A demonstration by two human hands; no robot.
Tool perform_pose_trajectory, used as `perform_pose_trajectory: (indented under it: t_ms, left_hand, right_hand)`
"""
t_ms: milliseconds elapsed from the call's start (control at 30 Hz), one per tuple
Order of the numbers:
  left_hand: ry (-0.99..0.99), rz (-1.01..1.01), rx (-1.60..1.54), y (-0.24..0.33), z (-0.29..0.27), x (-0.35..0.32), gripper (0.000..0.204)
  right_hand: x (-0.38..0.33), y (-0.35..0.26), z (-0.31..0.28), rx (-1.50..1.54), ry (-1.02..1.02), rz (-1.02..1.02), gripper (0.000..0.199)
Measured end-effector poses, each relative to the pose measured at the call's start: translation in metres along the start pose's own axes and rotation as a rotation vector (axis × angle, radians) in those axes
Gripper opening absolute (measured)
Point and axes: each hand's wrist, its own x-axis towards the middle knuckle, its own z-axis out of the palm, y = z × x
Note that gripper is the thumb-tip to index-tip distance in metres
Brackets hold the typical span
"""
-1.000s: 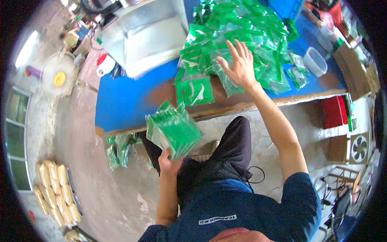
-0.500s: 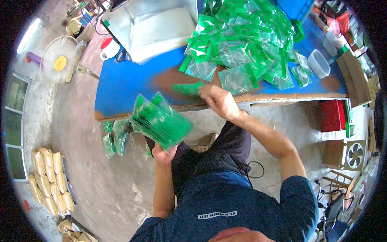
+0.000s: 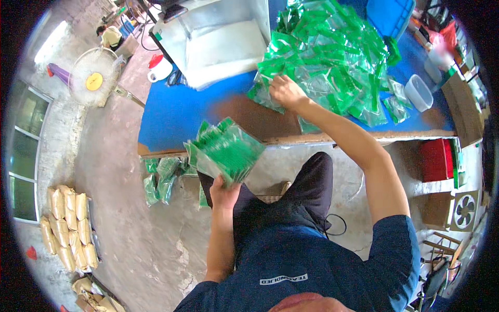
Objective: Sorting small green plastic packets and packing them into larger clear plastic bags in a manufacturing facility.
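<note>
My left hand (image 3: 225, 193) grips a thick fanned stack of green-and-clear plastic packets (image 3: 228, 151) by its lower end. The stack is held tilted in front of the table edge, above my lap. At the left side of a big heap of similar packets (image 3: 332, 57), my right hand (image 3: 287, 93) has its fingers bent and closed on a packet. My fingertips are partly lost among the shiny plastic. What lies inside the packets is hard to make out.
The blue table (image 3: 171, 117) has a worn brown patch at its front. Behind stands a metal bin (image 3: 208, 21) with pale sheets. A clear tub (image 3: 419, 93) and blue crate (image 3: 390, 18) are to the right. More green packets (image 3: 165, 179) hang below the table's left edge.
My right hand has moved from the table's front edge, where it held a green packet, forward to the heap. That packet has left the hand. The left hand still holds the stack.
</note>
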Motion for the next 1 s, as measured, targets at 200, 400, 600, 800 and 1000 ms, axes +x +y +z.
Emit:
perform_pose_trajectory:
  t_ms: [200,400,600,800,1000]
  left_hand:
    - [-0.111,-0.012,0.038,0.000,-0.005,0.001,0.055]
    - [-0.276,-0.066,-0.133,-0.016,0.011,0.020,0.048]
    - [-0.095,-0.008,0.041,-0.012,0.012,0.004,0.057]
    - [-0.040,0.027,0.014,-0.017,-0.005,0.001,0.051]
    - [0.016,-0.045,-0.022,-0.016,0.003,0.004,0.042]
  right_hand:
    - [-0.001,-0.056,-0.054,0.739,0.671,0.324,0.009]
    - [-0.081,-0.161,-0.082,2.130,0.347,0.730,0.026]
    - [-0.061,-0.072,-0.079,0.524,0.294,0.286,0.055]
    - [-0.087,-0.100,-0.083,0.882,0.162,-0.040,0.039]
    - [-0.109,-0.091,-0.097,0.429,0.230,0.668,0.057]
